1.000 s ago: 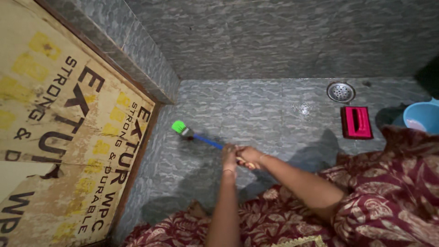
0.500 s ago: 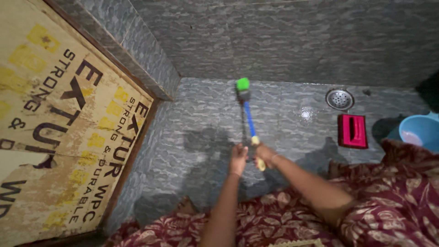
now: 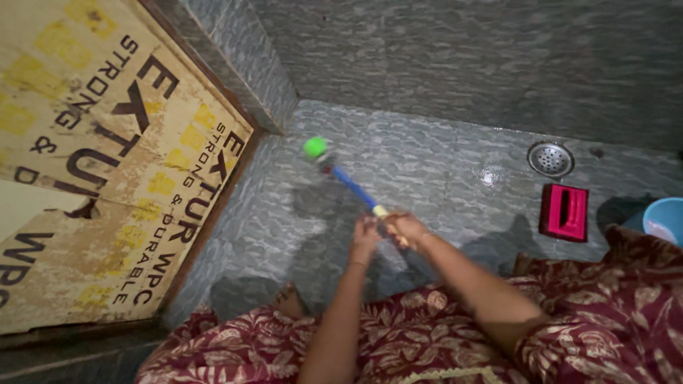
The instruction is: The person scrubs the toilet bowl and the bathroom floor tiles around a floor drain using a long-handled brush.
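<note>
Swung leftward since half a second ago: green-bristled scrub brush [image 3: 346, 179], head now mid-frame near the door's lower edge, on wet grey tiled floor [image 3: 441, 163]. Right hand [image 3: 403, 229] clamped around the yellow grip; left hand [image 3: 364, 237] curled beside it, closure unclear. Probably light, stiff, slippery when wet; best held at the grip end.

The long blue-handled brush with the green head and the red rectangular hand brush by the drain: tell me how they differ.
The long blue-handled brush with the green head is slim and held in both hands, left hand and right hand; the red rectangular hand brush is short, blocky and lies untouched near the round metal drain. The long one is blue, green and yellow; the red one is a single colour. Both are over the grey tiled floor.
</note>
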